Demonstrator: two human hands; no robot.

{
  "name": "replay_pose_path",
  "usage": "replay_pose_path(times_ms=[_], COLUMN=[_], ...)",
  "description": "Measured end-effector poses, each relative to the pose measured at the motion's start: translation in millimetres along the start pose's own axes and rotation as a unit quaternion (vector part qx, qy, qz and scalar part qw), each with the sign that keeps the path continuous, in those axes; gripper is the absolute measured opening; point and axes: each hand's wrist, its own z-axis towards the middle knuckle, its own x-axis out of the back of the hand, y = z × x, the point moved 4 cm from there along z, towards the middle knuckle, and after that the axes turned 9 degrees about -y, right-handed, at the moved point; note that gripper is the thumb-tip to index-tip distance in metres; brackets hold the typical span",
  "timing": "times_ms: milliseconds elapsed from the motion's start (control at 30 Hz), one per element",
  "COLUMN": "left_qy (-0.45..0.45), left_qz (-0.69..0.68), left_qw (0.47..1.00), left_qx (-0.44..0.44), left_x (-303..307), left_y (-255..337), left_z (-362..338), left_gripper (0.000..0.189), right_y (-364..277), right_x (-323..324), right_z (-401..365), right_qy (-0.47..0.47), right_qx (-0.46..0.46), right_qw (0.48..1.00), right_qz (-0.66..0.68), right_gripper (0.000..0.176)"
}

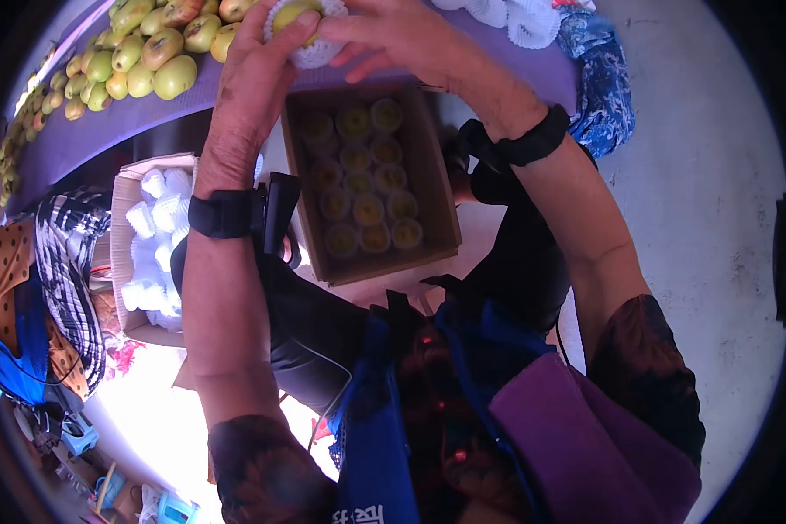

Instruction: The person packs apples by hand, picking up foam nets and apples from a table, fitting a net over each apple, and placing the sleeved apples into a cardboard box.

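At the top centre, a yellow-green fruit (pixel 293 14) sits in a white foam net sleeve (pixel 321 52). My left hand (pixel 262 70) is wrapped round its left side, the thumb lying over the fruit. On the right side, my right hand (pixel 397 39) has its fingers spread against the net, the lower ones apart from it. Below the hands stands an open cardboard box (pixel 441 188) with rows of netted fruits (pixel 368 210) in it. A pile of green and reddish fruits (pixel 162 48) lies on the purple-covered table (pixel 131 127) at the upper left.
A carton (pixel 120 196) of white foam nets (pixel 160 231) stands left of my left forearm. More nets (pixel 533 22) lie at the table's right end, beside blue patterned cloth (pixel 598 79). Checked cloth (pixel 70 253) hangs at far left. My knees flank the fruit box.
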Motion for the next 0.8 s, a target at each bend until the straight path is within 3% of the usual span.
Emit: replay_pose_path(times_ms=[67, 200, 400, 600, 667, 800], left_qy=[-0.005, -0.018, -0.014, -0.028, 0.011, -0.018], left_qz=[-0.023, -0.060, -0.003, -0.044, 0.003, 0.032], left_qw=[0.998, 0.996, 1.000, 0.999, 1.000, 0.999], left_qx=[0.054, 0.055, 0.015, 0.004, 0.005, 0.005], left_x=[-2.0, 1.3, 0.4, 4.7, 7.4, 8.2], left_y=[0.5, -0.5, 2.6, -0.4, -3.6, -3.1], left_z=[-1.3, -2.9, -3.5, -1.0, -0.7, -3.5], left_gripper=[0.049, 0.048, 0.046, 0.035, 0.034, 0.038], right_y=[0.1, -5.5, -12.6, -12.7, -4.3, 5.4], right_x=[-1.5, -6.0, -15.8, -24.0, -23.1, -25.3], right_z=[0.4, 2.2, 4.8, 6.6, 10.7, 10.1], right_qy=[-0.025, -0.034, -0.031, 0.038, 0.048, 0.065], right_qx=[-0.001, -0.005, -0.004, -0.008, 0.000, 0.007], right_qw=[0.997, 0.996, 0.995, 0.997, 0.995, 0.993], right_qz=[0.078, 0.080, 0.093, 0.069, 0.086, 0.099], right_gripper=[0.045, 0.041, 0.043, 0.049, 0.048, 0.045])
